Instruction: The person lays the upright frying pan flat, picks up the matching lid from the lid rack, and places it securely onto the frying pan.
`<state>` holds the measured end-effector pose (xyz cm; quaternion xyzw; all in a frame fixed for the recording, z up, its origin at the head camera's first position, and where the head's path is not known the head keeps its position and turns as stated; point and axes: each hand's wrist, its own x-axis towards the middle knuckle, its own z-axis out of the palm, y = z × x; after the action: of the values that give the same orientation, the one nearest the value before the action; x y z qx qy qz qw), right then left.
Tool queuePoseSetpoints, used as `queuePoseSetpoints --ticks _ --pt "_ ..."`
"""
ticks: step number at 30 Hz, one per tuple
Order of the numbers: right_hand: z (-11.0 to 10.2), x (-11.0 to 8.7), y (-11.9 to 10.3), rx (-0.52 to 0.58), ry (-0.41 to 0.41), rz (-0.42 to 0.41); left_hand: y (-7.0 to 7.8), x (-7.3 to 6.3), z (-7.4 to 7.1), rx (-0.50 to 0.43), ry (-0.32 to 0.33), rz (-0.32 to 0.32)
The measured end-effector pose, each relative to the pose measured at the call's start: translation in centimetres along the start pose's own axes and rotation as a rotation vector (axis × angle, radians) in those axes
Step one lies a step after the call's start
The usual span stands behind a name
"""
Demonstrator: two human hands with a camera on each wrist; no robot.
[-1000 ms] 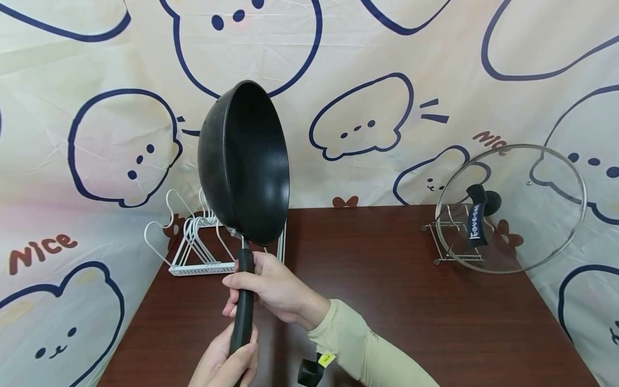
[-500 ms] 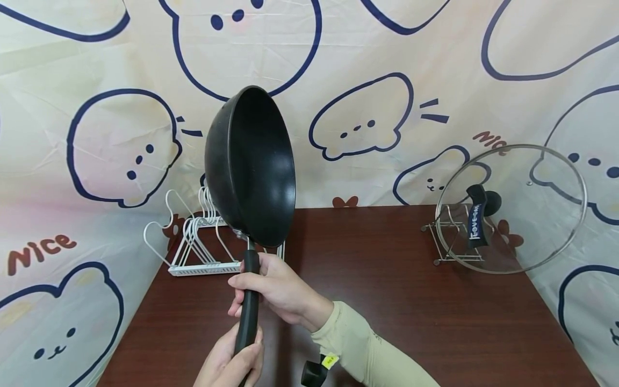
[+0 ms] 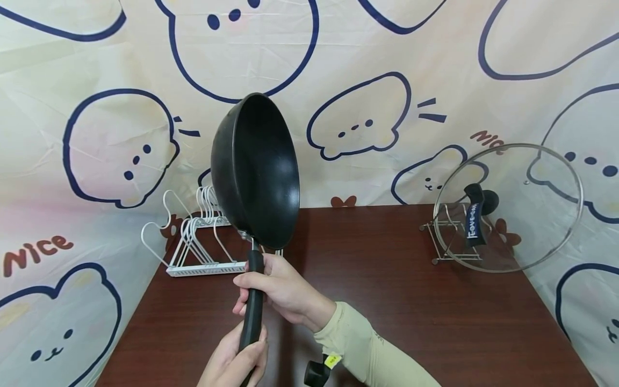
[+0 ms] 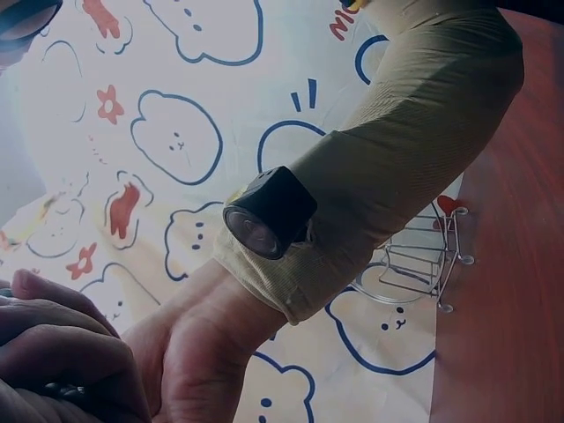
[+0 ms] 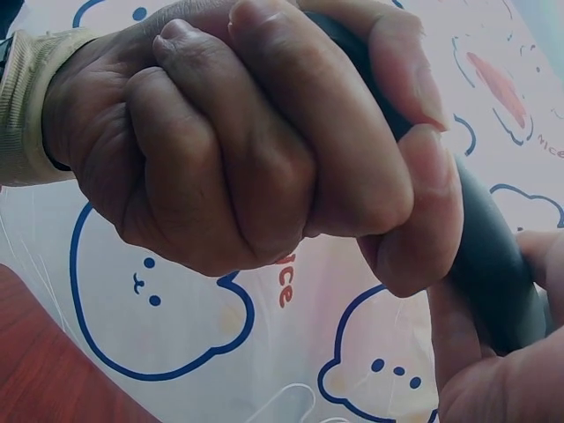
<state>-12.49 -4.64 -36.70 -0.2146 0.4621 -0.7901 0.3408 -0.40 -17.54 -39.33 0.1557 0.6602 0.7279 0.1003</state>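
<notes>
A deep black wok is held up above the table in the head view, rim facing right, black handle pointing down. My right hand grips the handle's upper part, just below the bowl. Lower down, my left hand is wrapped round the handle's end, partly cut off by the frame edge. In the right wrist view the left hand curls its fingers round the handle, with fingers of the right hand at the lower right. The left wrist view shows the right hand, but the wok is out of sight.
White hangers stand on a white rack behind the wok, which partly hides them. A glass lid stands in a small wire rack at the back right. A patterned cloth hangs behind the brown table.
The wok has come slightly right and down, with both hands moving along on its handle. The hangers' rack and the lid stay in place.
</notes>
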Motion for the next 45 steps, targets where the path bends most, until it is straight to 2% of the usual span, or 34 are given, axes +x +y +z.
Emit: queuePoseSetpoints --ticks 4,9,13,17,23,29,40,45 --pt "-0.1 0.0 0.0 0.003 0.004 -0.003 -0.1 0.1 0.0 -0.015 -0.004 -0.007" --pt "-0.3 -0.1 0.1 0.002 0.011 -0.004 -0.5 0.3 -0.1 -0.034 -0.052 0.066" --pt "-0.4 -0.2 0.2 -0.004 0.017 0.005 -0.6 0.4 -0.1 -0.022 -0.056 0.069" --pt "-0.5 -0.3 0.3 -0.008 0.023 0.014 -0.6 0.3 -0.1 -0.028 -0.039 0.023" --pt "-0.9 -0.4 0.5 0.001 0.036 0.022 -0.6 0.4 0.0 -0.031 -0.032 -0.009" --pt "-1.1 -0.4 0.7 -0.011 0.039 0.023 -0.5 0.4 0.2 -0.067 -0.012 -0.08" --pt "-1.4 -0.5 0.8 -0.023 0.062 0.045 -0.6 0.6 0.3 -0.065 -0.01 -0.124" --pt "-1.6 -0.5 0.8 -0.027 0.073 0.059 -0.7 0.8 0.3 -0.056 -0.024 -0.105"
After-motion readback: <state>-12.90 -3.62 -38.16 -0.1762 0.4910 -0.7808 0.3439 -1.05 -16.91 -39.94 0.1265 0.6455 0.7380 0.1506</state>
